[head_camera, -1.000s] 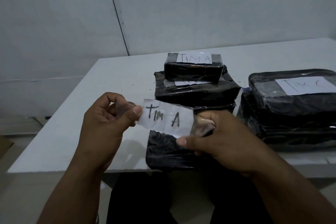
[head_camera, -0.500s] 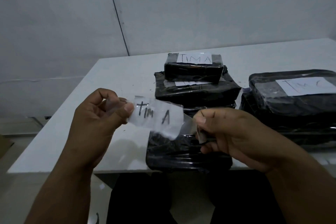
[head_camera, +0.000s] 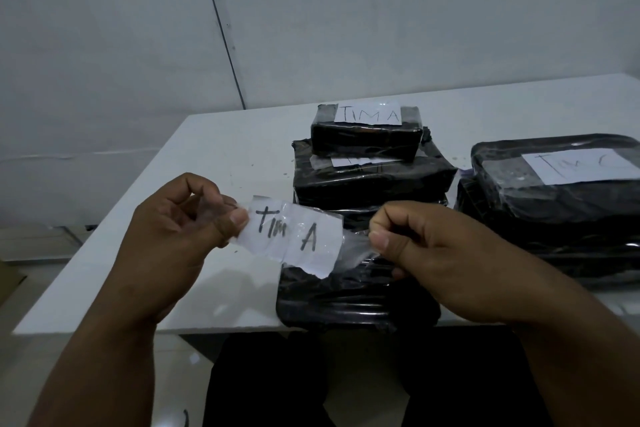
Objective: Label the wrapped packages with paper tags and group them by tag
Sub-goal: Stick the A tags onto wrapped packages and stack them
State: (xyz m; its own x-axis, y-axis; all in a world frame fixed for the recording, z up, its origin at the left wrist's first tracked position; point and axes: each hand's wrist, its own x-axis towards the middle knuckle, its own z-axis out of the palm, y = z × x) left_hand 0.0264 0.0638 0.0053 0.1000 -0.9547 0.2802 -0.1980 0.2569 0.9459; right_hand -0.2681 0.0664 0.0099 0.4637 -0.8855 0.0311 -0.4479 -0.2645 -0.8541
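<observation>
Head view: both hands pinch taped tag.

A white bench, marked with a few small dark specks, stands against a pale wall crossed by 1 thin dark slanting line, with light glossy floor below its near edge and a brownish object at far left.

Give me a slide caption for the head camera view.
Both hands hold a taped "TIM A" tag above an unlabeled black package.
</observation>
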